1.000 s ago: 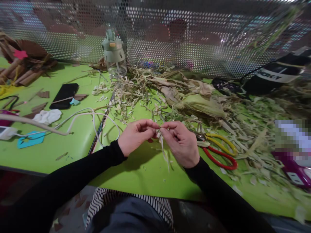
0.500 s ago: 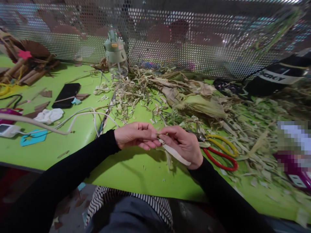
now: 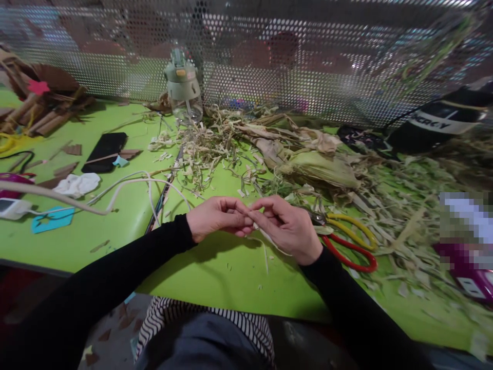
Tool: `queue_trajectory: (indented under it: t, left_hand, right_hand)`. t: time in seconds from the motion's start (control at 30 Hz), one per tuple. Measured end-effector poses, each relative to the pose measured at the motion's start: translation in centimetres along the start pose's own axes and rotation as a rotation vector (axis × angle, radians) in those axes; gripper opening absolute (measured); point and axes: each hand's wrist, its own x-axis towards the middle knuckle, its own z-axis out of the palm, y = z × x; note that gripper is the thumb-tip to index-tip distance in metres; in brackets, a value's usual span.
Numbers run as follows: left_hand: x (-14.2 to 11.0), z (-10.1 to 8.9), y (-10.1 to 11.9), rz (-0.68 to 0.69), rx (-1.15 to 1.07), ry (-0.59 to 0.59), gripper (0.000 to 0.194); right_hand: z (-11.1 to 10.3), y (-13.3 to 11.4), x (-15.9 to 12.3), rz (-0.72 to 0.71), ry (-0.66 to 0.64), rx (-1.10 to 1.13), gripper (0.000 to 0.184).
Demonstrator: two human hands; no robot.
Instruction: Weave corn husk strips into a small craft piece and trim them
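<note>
My left hand (image 3: 223, 218) and my right hand (image 3: 290, 228) meet fingertip to fingertip above the green table (image 3: 215, 267). Between them they pinch a pale strip of corn husk (image 3: 269, 240); most of it is hidden behind the right fingers. A thin strand (image 3: 265, 257) hangs down from the pinch. Both hands are closed, thumbs pressed on index fingers. Just right of my right hand lie scissors (image 3: 348, 241) with one yellow and one red handle, their blades partly covered by husk bits.
Dried corn husks (image 3: 319, 167) and shreds spread behind and to the right. A clear bottle (image 3: 184, 92) stands by the perforated metal screen (image 3: 262, 61). At left lie a black phone (image 3: 105, 151), white cables (image 3: 131, 180), a crumpled tissue (image 3: 77, 185) and a blue tag (image 3: 53, 219).
My left hand has shifted slightly right and its fingers have curled in. The husk strip has turned and shows less beside my right hand; the hanging strand looks thinner.
</note>
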Motion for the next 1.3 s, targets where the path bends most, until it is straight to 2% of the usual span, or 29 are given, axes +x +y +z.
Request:
queue_trajectory:
  t: [0.13,0.23,0.4,0.53,0.67,0.8,0.9,1.07,1.13,1.3]
  left_hand:
    - [0.2,0.0,-0.3,0.298,0.191,0.18,0.013]
    - [0.5,-0.4,-0.7,0.45,0.495,0.278,0.011]
    - [0.9,-1.3,-1.3,0.367,1.033,0.28,0.017]
    - [0.9,-1.4,-1.2,0.418,1.22,0.307,0.014]
    - [0.8,-1.3,-0.7,0.533,1.208,0.257,0.013]
    - [0.8,-1.3,-0.5,0.581,1.194,0.116,0.013]
    - [1.1,-1.5,-0.8,0.459,1.089,0.098,0.014]
    - [2.1,-2.4,-1.4,0.177,0.655,0.118,0.02]
    - [2.4,-2.7,-1.5,0.146,0.581,0.105,0.017]
    - [2.7,-2.8,-1.3,0.181,0.541,0.104,0.021]
  right_hand:
    - [-0.6,0.5,0.4,0.02,-0.007,-0.099,0.028]
    - [-0.5,1.2,0.6,-0.008,-0.04,-0.234,0.021]
    - [0.9,2.4,0.5,0.007,-0.182,-0.377,0.013]
    - [1.5,2.7,0.3,0.02,-0.231,-0.416,0.013]
    - [1.5,2.6,0.4,0.041,-0.243,-0.422,0.015]
    - [1.4,2.4,0.5,0.053,-0.262,-0.441,0.017]
    - [1.5,2.3,0.5,0.059,-0.262,-0.441,0.016]
    - [1.1,2.8,0.7,0.041,-0.278,-0.377,0.014]
    - [0.5,3.0,0.9,0.016,-0.29,-0.348,0.015]
    - [-1.4,2.9,1.3,-0.041,-0.275,-0.257,0.018]
